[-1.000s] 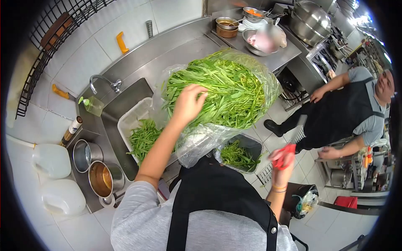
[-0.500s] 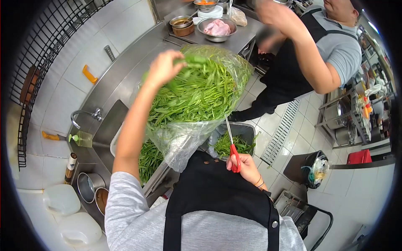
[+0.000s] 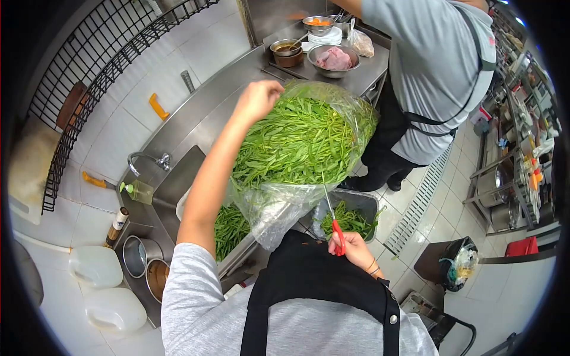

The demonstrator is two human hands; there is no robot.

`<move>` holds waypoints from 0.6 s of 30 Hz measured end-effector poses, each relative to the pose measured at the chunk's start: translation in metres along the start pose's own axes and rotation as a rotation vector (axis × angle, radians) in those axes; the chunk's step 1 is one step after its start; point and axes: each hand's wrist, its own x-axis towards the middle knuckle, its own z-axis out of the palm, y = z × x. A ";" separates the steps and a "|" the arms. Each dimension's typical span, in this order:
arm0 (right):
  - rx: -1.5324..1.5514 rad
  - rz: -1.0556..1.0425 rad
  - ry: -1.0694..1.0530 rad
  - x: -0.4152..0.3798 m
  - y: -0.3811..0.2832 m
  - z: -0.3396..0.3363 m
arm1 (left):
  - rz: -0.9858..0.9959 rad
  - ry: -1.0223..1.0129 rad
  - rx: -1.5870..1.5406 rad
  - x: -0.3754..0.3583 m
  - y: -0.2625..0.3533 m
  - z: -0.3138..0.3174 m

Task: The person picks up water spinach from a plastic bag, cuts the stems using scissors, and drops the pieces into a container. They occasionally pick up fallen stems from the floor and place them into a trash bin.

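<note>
A big clear plastic bag [image 3: 270, 222] full of long leafy green stems [image 3: 297, 139] lies over the sink edge in front of me. My left hand [image 3: 256, 102] is at the bag's far left edge, its fingers closed and seemingly pinching the plastic; the fingertips are partly hidden. In my right hand [image 3: 354, 249] are red-handled scissors [image 3: 337, 232], pointing away from me with the blade tips against the bag's near right side. Below the bag, cut greens [image 3: 347, 221] fill part of a dark bin [image 3: 369, 204], and more greens [image 3: 230, 231] lie in a container at the left.
Behind the bag, a metal bowl of raw meat [image 3: 333, 60], small pots [image 3: 287, 52] and stacked plates [image 3: 325, 38] stand on the counter. A co-worker [image 3: 415, 89] stands close at the right. At the left are a faucet [image 3: 148, 161] and a sink [image 3: 184, 178]; a trash bin [image 3: 442, 261] stands right.
My left hand has moved from over the greens, where it was blurred, to the bag's far edge. The co-worker has turned and moved closer. My view has shifted slightly left.
</note>
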 end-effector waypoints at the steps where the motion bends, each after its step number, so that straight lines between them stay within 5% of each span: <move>1: -0.004 0.001 -0.002 0.000 -0.001 0.001 | 0.003 -0.057 0.078 -0.004 -0.009 0.019; 4: -0.058 0.033 -0.059 0.002 -0.005 0.003 | -0.053 -0.242 0.279 -0.022 -0.021 0.065; 8: -0.102 0.039 -0.076 -0.004 -0.007 0.002 | 0.052 -0.106 0.505 -0.021 -0.028 0.074; 12: -0.036 0.039 -0.054 -0.010 -0.001 0.000 | 0.042 -0.057 0.150 -0.003 0.020 0.006; 18: -0.074 0.052 -0.036 -0.010 0.003 0.000 | 0.102 0.257 0.129 0.008 0.043 -0.050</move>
